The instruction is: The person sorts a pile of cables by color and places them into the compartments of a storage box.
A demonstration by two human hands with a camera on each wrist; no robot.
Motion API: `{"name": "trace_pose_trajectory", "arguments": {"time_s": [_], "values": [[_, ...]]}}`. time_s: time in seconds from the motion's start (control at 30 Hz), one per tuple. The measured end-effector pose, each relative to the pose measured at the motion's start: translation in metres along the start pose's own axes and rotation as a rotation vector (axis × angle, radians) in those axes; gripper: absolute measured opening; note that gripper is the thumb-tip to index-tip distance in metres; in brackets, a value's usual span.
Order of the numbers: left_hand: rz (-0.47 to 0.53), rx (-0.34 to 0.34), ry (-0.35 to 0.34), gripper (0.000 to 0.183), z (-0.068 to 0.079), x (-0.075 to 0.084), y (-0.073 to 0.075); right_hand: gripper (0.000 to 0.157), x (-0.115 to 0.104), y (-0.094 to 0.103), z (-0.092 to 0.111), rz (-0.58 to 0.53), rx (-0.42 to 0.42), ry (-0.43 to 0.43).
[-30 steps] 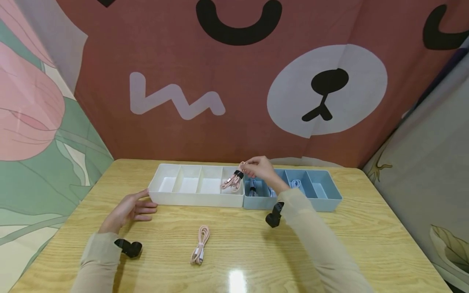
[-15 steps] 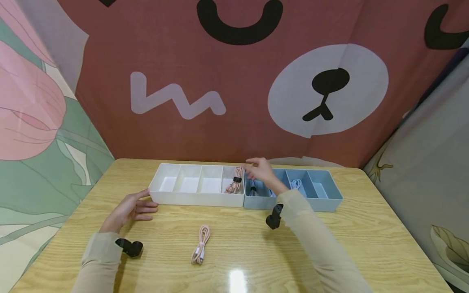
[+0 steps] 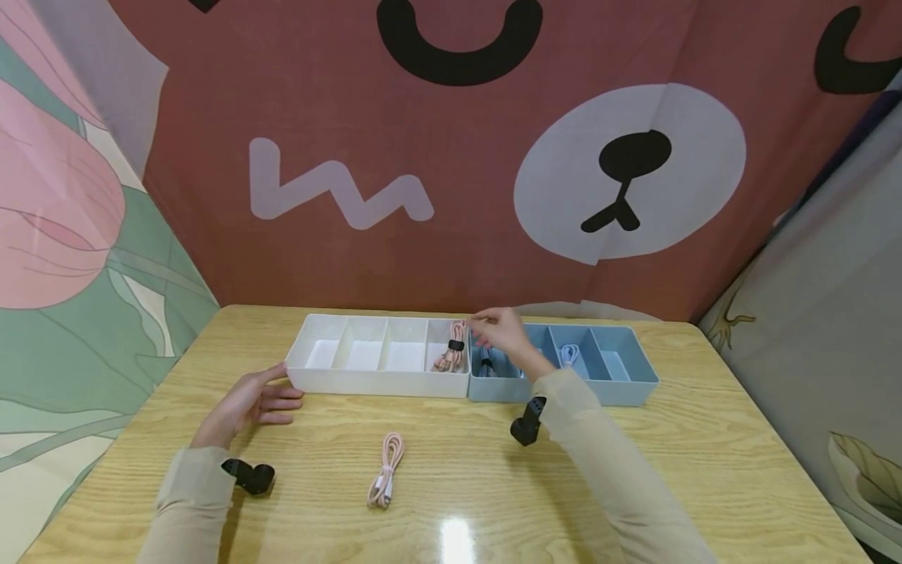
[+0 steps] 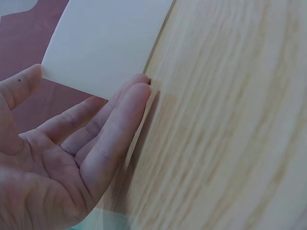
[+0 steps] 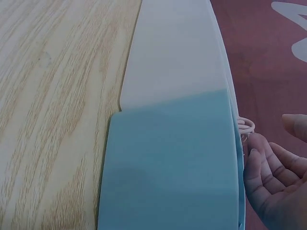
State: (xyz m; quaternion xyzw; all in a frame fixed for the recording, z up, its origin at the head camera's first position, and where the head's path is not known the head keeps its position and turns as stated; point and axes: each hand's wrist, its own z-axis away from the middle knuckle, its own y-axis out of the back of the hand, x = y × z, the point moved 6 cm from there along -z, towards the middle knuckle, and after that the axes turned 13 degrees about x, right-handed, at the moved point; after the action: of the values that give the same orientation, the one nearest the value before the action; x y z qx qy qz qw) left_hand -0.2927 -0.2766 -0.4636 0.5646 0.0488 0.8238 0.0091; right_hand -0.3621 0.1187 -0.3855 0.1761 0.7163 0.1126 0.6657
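Note:
A white divided box (image 3: 373, 382) stands end to end with a blue divided box (image 3: 606, 393). In the white box's right compartment lies a coiled pink cable (image 3: 456, 356) with a black tie; its loop (image 5: 246, 125) shows above the rim in the right wrist view. My right hand (image 3: 509, 333) hovers over the blue box's left end beside that loop, thumb apart from the loosely bent fingers, holding nothing. My left hand (image 3: 250, 403) touches the white box's left end, thumb at the upper corner (image 4: 44, 72) and straight fingers lower down. Another coiled pink cable (image 3: 386, 471) lies on the table.
The blue box holds a dark-tied cable (image 3: 486, 362) at its left and a light blue cable (image 3: 569, 355) further right; my right hand hides part of it. A wooden table (image 3: 317, 509) bears both boxes, and a printed curtain (image 3: 465, 258) hangs behind.
My right hand has let go of the black-tied pink cable, which now lies in the white box's right compartment. The right fingers have drawn slightly back from it. My left hand has stayed put.

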Motion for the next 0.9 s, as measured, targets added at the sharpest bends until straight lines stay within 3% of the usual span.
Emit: {"name": "trace_pose_trajectory", "arguments": {"time_s": [0.9], "values": [[0.012,-0.018,0.006,0.073,0.000,0.000,0.000,0.032,-0.011,-0.009,0.034,-0.107,-0.090,-0.005]]}}
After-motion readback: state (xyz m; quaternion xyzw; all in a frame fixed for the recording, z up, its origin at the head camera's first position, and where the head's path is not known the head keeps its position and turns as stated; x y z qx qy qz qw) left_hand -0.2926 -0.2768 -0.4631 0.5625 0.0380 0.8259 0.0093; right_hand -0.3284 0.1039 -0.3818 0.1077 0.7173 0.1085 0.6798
